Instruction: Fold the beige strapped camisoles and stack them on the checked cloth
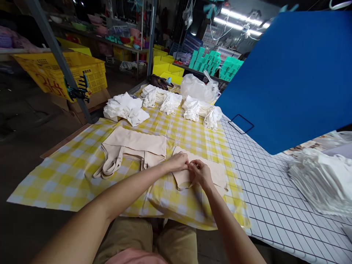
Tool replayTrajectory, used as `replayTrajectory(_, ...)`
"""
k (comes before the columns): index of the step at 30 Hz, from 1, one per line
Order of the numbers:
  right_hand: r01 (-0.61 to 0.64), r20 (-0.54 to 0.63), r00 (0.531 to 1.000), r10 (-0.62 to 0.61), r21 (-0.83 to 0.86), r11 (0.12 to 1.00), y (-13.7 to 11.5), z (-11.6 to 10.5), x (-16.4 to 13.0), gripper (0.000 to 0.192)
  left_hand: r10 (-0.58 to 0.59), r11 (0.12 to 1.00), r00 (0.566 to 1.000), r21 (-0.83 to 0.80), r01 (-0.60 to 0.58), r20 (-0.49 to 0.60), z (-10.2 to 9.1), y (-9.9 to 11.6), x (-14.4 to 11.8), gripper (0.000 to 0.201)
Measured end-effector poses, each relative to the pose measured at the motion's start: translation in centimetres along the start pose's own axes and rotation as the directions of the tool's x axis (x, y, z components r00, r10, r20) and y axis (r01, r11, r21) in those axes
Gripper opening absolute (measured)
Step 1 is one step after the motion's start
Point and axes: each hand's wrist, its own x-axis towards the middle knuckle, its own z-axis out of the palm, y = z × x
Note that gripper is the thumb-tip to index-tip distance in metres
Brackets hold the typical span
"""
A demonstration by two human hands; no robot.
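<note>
A beige camisole top lies spread on the yellow-and-white checked cloth in front of me. My left hand is closed in a pinch at the middle of this top. Close beside it, my right hand also pinches there, its fingertips nearly meeting the left ones. The exact bit of fabric between the fingers is too small to make out. To the left lies a flat stack of beige tops, their straps hanging toward me.
Folded white garments and a loose white heap lie farther back, before a plastic bag. A blue panel juts in at right, above a white garment pile. A metal post and yellow crate stand left.
</note>
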Motion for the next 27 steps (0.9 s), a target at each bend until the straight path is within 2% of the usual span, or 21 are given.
replayTrajectory(6, 0.043, -0.005, 0.999, -0.044, -0.096, 0.994, -0.25, 0.08, 0.25, 0.021, 0.001, 1.000, 1.000, -0.025, -0.001, -0.002, -0.22, 0.13, 0.09, 0.027)
replayTrajectory(14, 0.162, -0.011, 0.986, -0.169, -0.224, 0.961, -0.52, -0.11, -0.08, 0.019, -0.028, 0.999, 0.999, -0.047, 0.027, -0.016, -0.26, 0.45, -0.02, 0.025)
replayTrajectory(27, 0.200, -0.055, 0.974, -0.220, -0.250, 0.947, -0.45, 0.70, -0.17, 0.025, -0.090, 0.995, 0.996, -0.040, 0.090, -0.002, -0.71, 0.84, 0.09, 0.022)
